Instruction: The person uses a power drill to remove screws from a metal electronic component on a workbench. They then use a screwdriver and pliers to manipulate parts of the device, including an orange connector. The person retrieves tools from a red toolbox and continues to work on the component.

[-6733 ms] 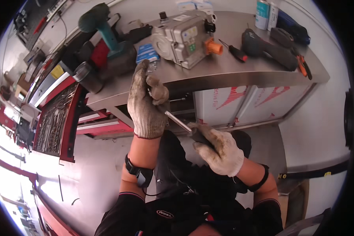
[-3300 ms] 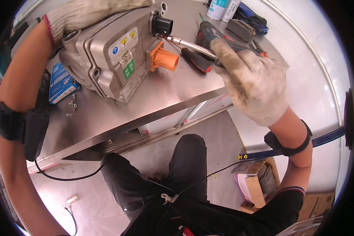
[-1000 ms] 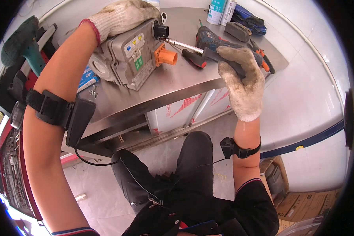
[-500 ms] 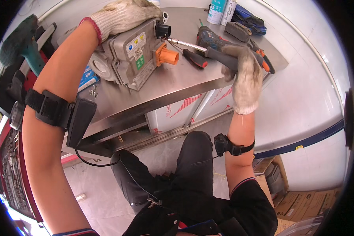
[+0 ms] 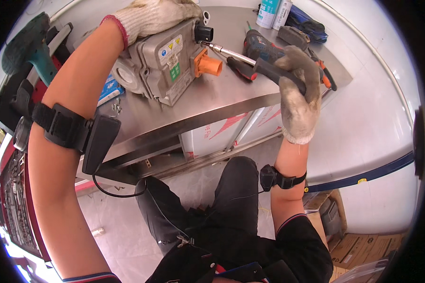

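Note:
A grey cast-metal housing (image 5: 148, 61) with warning labels stands on the steel workbench. My left hand (image 5: 160, 18), in a white knit glove, lies over its top with the fingers curled along the far upper edge. On its right face are a black connector (image 5: 203, 33) and an orange connector (image 5: 208, 65). My gloved right hand (image 5: 299, 89) is closed around the dark handle of a screwdriver (image 5: 269, 70). The tool's shiny shaft points left, its tip against the housing just below the black connector; the exact contact is too small to make out.
Behind the screwdriver lie a cordless drill (image 5: 259, 46), a red-and-black hand tool (image 5: 242, 69) and orange-handled pliers (image 5: 327, 78). Spray cans (image 5: 274, 14) stand at the back. Small screws (image 5: 116, 106) rest left of the housing on the workbench (image 5: 193, 106). Cardboard boxes (image 5: 363, 250) sit lower right.
My right hand has turned about the screwdriver handle, showing more of its palm side and curled fingers. The tip stays below the black connector. The whole view has shifted slightly.

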Demonstrator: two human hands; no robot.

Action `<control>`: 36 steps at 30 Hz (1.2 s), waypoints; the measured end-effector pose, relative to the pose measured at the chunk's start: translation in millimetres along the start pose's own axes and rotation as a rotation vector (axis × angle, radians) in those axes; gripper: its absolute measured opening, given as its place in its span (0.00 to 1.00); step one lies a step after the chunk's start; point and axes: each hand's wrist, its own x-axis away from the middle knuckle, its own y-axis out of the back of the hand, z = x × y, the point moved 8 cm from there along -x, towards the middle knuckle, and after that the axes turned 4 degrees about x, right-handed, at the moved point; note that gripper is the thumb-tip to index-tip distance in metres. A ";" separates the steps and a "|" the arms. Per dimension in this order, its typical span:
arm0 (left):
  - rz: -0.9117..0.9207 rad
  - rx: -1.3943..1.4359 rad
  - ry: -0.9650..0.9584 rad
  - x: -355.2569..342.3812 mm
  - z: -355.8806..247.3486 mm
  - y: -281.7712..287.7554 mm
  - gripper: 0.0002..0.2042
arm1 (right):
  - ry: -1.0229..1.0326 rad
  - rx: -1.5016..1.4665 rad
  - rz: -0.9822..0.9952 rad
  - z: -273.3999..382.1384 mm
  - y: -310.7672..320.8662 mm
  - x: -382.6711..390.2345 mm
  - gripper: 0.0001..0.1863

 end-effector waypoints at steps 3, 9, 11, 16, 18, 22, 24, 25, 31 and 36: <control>0.039 0.040 0.068 0.9 5.3 -0.9 0.24 | -0.214 0.043 0.104 -16.5 -8.6 2.5 0.21; -0.016 -0.044 -0.111 -7.5 -2.1 -3.3 0.25 | 0.105 0.054 0.107 9.9 -7.2 -1.4 0.16; 0.000 -0.051 -0.063 -6.6 1.6 -2.9 0.25 | -0.131 0.098 0.162 -10.8 -9.4 -0.4 0.18; 0.026 0.026 0.049 -5.7 6.8 -4.7 0.27 | -0.085 0.088 -0.013 -12.3 1.0 0.4 0.18; -0.025 -0.024 0.012 -7.7 6.6 -3.4 0.26 | 0.093 0.042 0.047 1.4 -5.1 0.3 0.17; -0.043 -0.105 -0.116 -12.3 5.9 -4.2 0.26 | -0.285 0.082 0.047 -28.0 -4.0 3.9 0.18; -0.012 -0.055 -0.039 -14.5 13.3 -6.4 0.26 | -0.155 0.095 0.022 -19.0 -1.9 2.7 0.18; 0.002 -0.030 0.000 -14.2 16.1 -7.1 0.26 | -0.034 0.099 -0.043 -10.9 2.0 2.4 0.18; -0.029 -0.054 -0.037 -9.2 4.8 -2.9 0.25 | -0.191 0.027 0.112 -29.9 -4.2 7.2 0.14; -0.009 -0.040 0.027 -11.1 11.5 -4.4 0.25 | 0.002 0.011 -0.019 -15.1 5.6 8.7 0.15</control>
